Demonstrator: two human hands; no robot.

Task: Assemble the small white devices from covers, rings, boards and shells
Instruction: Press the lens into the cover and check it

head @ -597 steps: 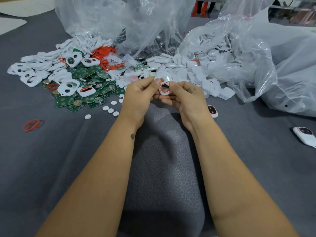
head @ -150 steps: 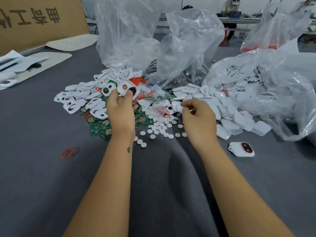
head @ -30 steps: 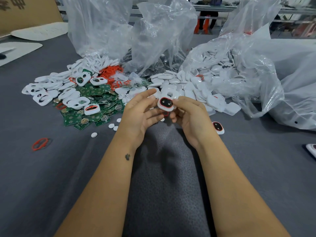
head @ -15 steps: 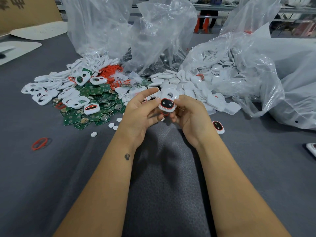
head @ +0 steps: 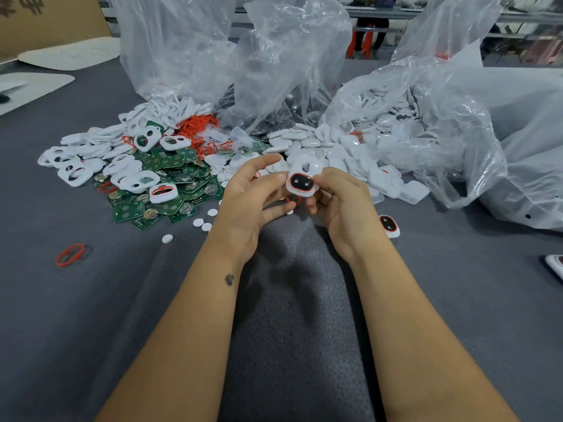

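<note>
A small white device (head: 302, 181) with a black button pad ringed in red is held between both hands above the grey table. My left hand (head: 253, 202) pinches its left edge with the thumb, its fingers spread below. My right hand (head: 341, 205) grips its right side and underside. Behind lie white covers (head: 76, 170), green boards (head: 170, 166), red rings (head: 198, 126) and white shells (head: 335, 147).
A finished device (head: 389, 226) lies right of my right hand, another at the right edge (head: 556, 264). A loose red ring (head: 70, 254) and small white discs (head: 202, 223) lie on the grey cloth (head: 91, 330). Clear plastic bags (head: 274, 62) stand behind the piles.
Over the last second the hands barely moved; the device sits slightly higher and more upright between them. Five seconds ago my left hand held only a cover over the pile.
</note>
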